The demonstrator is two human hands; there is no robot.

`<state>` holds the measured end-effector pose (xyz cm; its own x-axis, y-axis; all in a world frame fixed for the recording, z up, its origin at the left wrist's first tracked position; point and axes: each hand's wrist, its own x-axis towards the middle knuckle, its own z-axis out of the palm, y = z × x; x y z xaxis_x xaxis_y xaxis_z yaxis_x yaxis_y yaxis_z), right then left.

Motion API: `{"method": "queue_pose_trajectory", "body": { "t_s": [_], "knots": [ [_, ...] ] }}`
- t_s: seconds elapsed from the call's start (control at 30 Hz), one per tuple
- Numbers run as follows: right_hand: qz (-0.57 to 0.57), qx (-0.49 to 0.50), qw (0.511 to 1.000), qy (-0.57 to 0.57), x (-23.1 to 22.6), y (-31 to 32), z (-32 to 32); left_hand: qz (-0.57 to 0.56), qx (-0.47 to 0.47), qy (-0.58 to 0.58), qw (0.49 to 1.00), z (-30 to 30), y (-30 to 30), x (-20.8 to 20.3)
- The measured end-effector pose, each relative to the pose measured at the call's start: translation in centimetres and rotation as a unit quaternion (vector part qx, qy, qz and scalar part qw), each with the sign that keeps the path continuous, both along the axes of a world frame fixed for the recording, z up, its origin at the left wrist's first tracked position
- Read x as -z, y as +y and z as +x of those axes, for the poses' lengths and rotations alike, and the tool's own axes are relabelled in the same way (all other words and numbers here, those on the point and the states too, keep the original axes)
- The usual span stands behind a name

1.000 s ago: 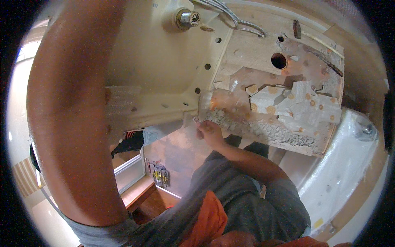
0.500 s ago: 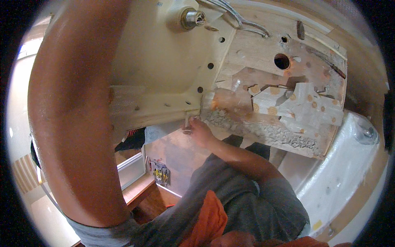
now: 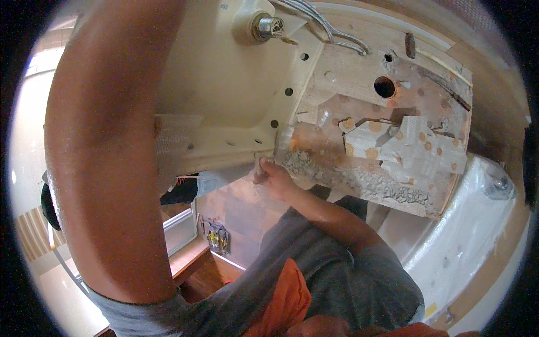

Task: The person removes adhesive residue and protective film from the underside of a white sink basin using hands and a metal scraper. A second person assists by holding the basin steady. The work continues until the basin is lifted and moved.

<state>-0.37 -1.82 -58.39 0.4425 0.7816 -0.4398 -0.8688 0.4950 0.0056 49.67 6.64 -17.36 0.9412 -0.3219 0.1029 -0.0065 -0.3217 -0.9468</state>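
A cream moulded shell (image 3: 224, 84), which looks like the underside of a basin, has a threaded metal drain fitting (image 3: 270, 27) and a row of round holes along its right side. At its lower corner is my right hand (image 3: 274, 178), the fingers curled in and the thumb raised against a small pale piece (image 3: 259, 159). I cannot make out whether that piece is loose or part of the shell's rim. On the left side my left forearm (image 3: 106, 168) runs up past the upper edge, so its hand is out of the picture.
Right of the shell lies a pale board (image 3: 342, 73) with a large hole, crumbled grey filler (image 3: 359, 180), torn dotted wrapping (image 3: 404, 146) and a thin rod-like tool (image 3: 449, 92). Braided hoses (image 3: 314, 19) run above. A plastic-wrapped item (image 3: 466, 224) stands at right; a tool pouch (image 3: 218, 236) is below.
My right hand has shifted slightly at the shell's corner, its fingers now curled tighter and the thumb higher on the pale piece. My left forearm has moved slightly right in the view.
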Motion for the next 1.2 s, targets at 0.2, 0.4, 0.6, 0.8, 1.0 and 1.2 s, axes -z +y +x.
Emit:
{"method": "queue_pose_trajectory", "body": {
  "t_s": [0.2,0.4,0.6,0.8,1.0,1.2],
  "knots": [
    [-0.030,0.018,0.999,0.014,-0.3,-0.1,-0.4,-0.004,-0.011,0.042,0.999,-1.8,-1.5,-0.6],
    [-0.045,-0.094,0.989,0.102,-0.4,-2.3,2.2,0.023,-0.007,0.015,1.000,-1.5,-1.1,-0.2],
    [-0.138,-0.232,0.956,0.118,-1.3,-3.3,6.5,0.001,-0.024,0.030,0.999,-2.1,-1.9,-0.3],
    [-0.250,-0.277,0.909,-0.188,-4.1,-6.2,11.0,0.006,-0.011,0.022,1.000,-1.6,-1.9,0.1],
    [-0.620,-0.193,0.451,-0.612,-8.6,-18.9,19.1,-0.002,-0.012,0.014,1.000,-1.3,-1.0,-0.1],
    [-0.747,-0.244,0.222,-0.577,-6.2,-26.0,22.4,-0.017,-0.005,0.017,1.000,-1.1,-1.3,0.2]
  ]
}}
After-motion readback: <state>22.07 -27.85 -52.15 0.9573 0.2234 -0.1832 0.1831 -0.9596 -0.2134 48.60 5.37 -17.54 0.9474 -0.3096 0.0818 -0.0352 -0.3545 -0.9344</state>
